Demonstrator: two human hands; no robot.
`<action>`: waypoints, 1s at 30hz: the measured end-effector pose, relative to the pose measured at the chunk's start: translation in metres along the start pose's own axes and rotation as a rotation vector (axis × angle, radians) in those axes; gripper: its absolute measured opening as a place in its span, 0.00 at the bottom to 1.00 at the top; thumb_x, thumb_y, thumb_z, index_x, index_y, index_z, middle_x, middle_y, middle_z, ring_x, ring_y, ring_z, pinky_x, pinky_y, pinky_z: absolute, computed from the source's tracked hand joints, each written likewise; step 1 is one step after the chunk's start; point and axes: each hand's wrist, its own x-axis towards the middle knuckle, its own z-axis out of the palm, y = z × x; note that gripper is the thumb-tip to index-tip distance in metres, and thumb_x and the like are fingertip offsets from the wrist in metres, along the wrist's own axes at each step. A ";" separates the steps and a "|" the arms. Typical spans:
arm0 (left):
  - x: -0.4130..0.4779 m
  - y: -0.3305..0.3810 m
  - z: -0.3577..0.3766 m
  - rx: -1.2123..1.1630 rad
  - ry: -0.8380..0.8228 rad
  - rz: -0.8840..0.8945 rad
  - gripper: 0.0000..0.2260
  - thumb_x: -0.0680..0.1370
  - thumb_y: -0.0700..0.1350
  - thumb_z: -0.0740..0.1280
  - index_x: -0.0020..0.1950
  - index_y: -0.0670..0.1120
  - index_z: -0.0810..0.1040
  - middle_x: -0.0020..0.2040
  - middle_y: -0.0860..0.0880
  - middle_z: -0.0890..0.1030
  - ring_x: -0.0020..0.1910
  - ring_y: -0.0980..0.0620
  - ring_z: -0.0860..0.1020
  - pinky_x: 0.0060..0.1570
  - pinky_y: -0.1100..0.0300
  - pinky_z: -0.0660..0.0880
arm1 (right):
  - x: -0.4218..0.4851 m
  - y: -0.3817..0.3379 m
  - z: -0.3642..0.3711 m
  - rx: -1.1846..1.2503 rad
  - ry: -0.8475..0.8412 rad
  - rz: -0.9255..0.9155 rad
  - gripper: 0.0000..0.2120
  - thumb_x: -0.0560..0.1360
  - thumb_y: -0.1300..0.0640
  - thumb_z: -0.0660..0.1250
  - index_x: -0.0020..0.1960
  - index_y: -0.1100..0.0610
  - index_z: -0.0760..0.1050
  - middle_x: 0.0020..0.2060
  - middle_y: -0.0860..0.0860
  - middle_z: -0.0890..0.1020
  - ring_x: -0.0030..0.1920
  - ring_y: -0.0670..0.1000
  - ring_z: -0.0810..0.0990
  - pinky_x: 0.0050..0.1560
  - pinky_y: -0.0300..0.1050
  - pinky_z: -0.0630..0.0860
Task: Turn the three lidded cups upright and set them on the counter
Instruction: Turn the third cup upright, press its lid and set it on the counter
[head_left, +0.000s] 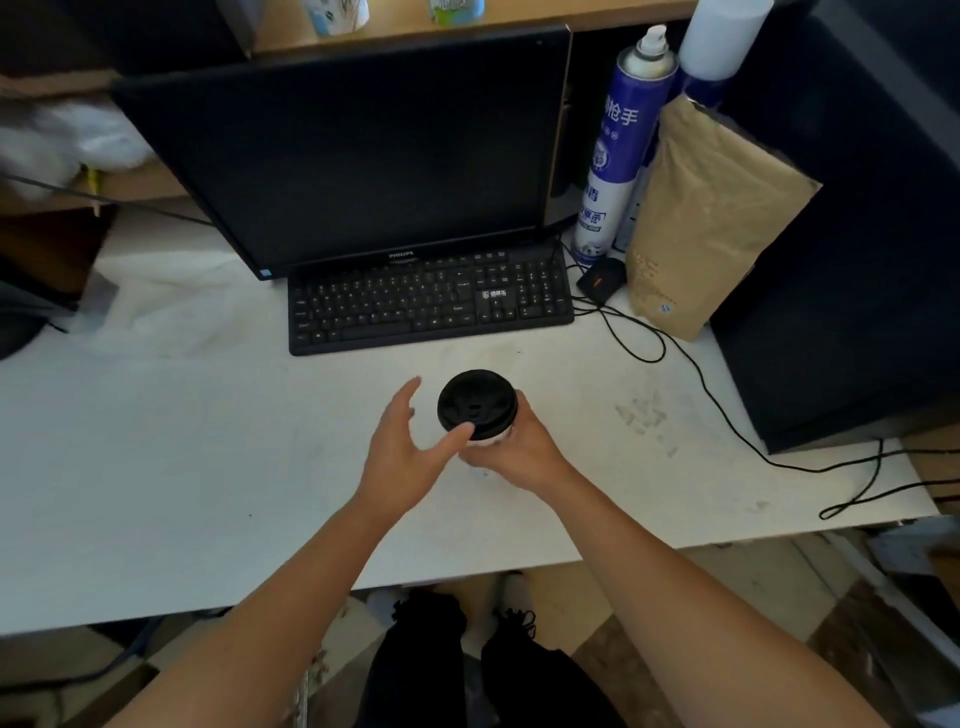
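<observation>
Item, right hand (519, 449): wrapped around the white body of one lidded cup (480, 415), fingers closed on its far side, black lid (477, 402) facing up, so the cup reads as upright or nearly so. Item, left hand (402, 447): just left of the cup, fingers spread apart, thumb tip touching the lid rim, gripping nothing. Whether the cup base meets the white counter (208, 467) cannot be told; the hand hides it. Advice for the step: lower straight down, keep the lid level, let the base sit flat before loosening the grip, left hand steadying only. Beyond the hands: black keyboard (431, 301), dark monitor (353, 150). Other two cups: not seen.
</observation>
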 end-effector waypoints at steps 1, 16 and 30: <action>0.000 0.008 -0.003 0.002 -0.036 0.086 0.41 0.70 0.63 0.72 0.79 0.53 0.59 0.77 0.54 0.64 0.71 0.55 0.67 0.69 0.55 0.68 | -0.003 -0.001 0.004 -0.024 -0.047 -0.010 0.37 0.64 0.56 0.81 0.67 0.44 0.68 0.59 0.46 0.81 0.59 0.49 0.81 0.52 0.52 0.84; -0.009 0.022 -0.022 0.310 -0.138 0.591 0.21 0.79 0.56 0.60 0.68 0.47 0.70 0.61 0.52 0.73 0.58 0.54 0.73 0.59 0.62 0.72 | -0.039 -0.038 0.000 -0.269 -0.172 -0.132 0.33 0.65 0.56 0.80 0.64 0.46 0.68 0.52 0.46 0.82 0.51 0.49 0.82 0.45 0.52 0.85; -0.034 0.035 -0.001 0.111 0.053 0.451 0.18 0.77 0.53 0.61 0.65 0.50 0.70 0.58 0.54 0.74 0.57 0.61 0.73 0.54 0.75 0.66 | -0.047 -0.039 0.005 -0.559 0.088 -0.355 0.34 0.61 0.48 0.80 0.64 0.49 0.71 0.54 0.45 0.80 0.53 0.52 0.79 0.51 0.55 0.79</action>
